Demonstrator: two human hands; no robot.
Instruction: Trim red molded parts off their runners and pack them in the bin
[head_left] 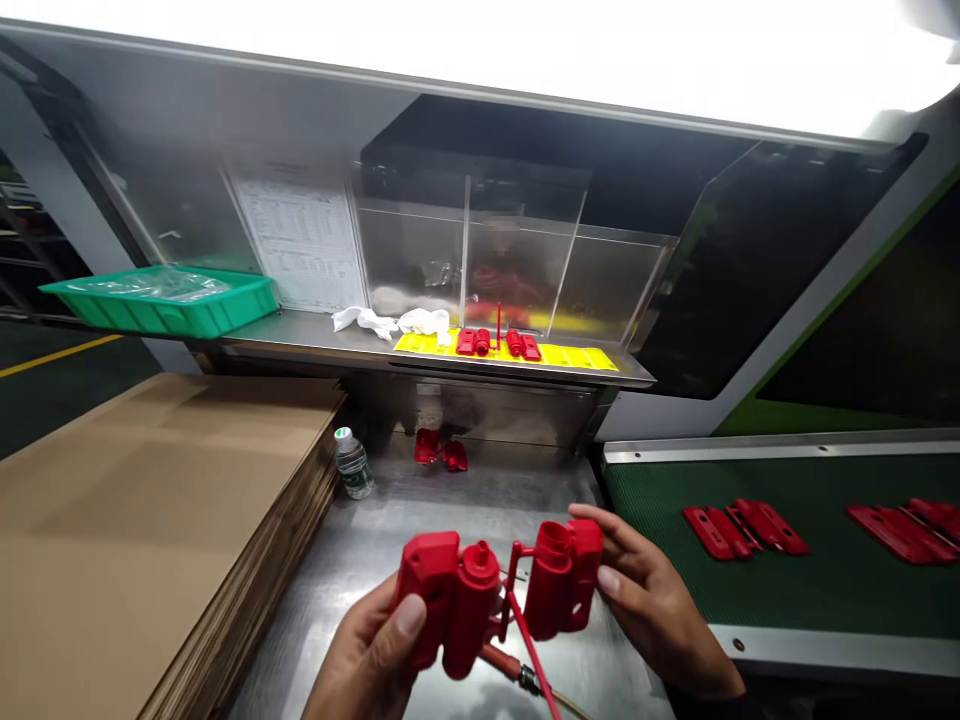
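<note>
In front of me is a red moulded plastic part [471, 600], two hollow-looking halves joined by a thin runner with a long sprue hanging down. My left hand [375, 640] is closed on the left half, thumb across its front. At the other end, my right hand [649, 595] grips the outer edge of the right half between thumb and fingers. Under the part, partly hidden, lies a tool with an orange-red body and a metal fitting [529, 680] on the steel table [300, 650].
A cardboard stack [165, 480] stands left, beside a water bottle [353, 464]. Two red pieces [427, 447] lie at the table's back. The shelf above holds a green tray [180, 305], white cloths [424, 322] and another red moulding [474, 342]. More mouldings [746, 528] lie on the green conveyor [652, 500].
</note>
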